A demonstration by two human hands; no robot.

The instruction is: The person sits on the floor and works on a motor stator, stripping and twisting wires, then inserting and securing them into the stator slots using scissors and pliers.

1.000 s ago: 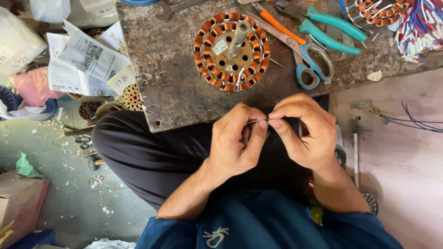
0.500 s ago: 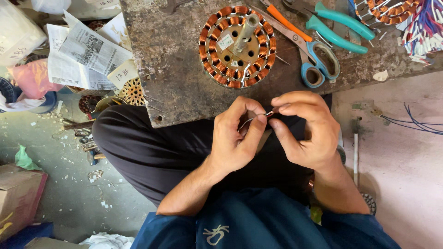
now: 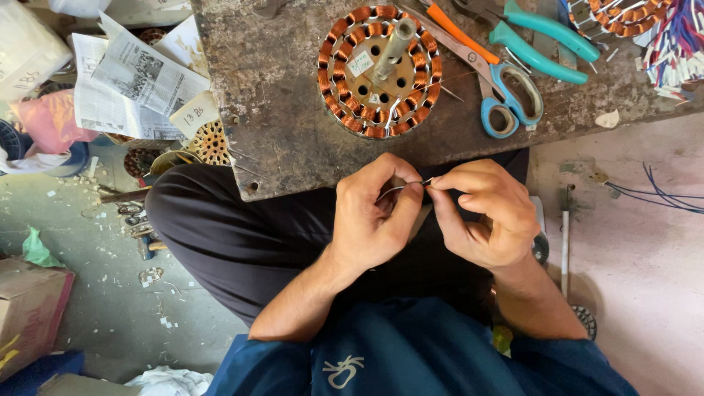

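— What's on the bench point(image 3: 293, 125) just beyond the hands?

— A round stator point(image 3: 380, 72) ringed with copper coils, a steel shaft standing up from its middle. To the right of it lie scissors point(image 3: 506, 95) with blue loops, and teal-handled pliers point(image 3: 543, 33) farther out. All of it sits clear of the grip, untouched.

— And the hands themselves?

— Both are over the lap, fingertips meeting. The left hand point(image 3: 378, 216) pinches a thin wire point(image 3: 400, 189), which curves up out of its fingers; the right hand point(image 3: 480, 216) nips the tip of that same wire between thumb and forefinger.

— Which step would you call it?

— Working a wire end, I'd judge, twisting or stripping it; I can't tell which.

— What does the next move need?

— A steady left pinch while the right fingers turn or pull, gently, since so fine a strand looks easy to kink or snap.
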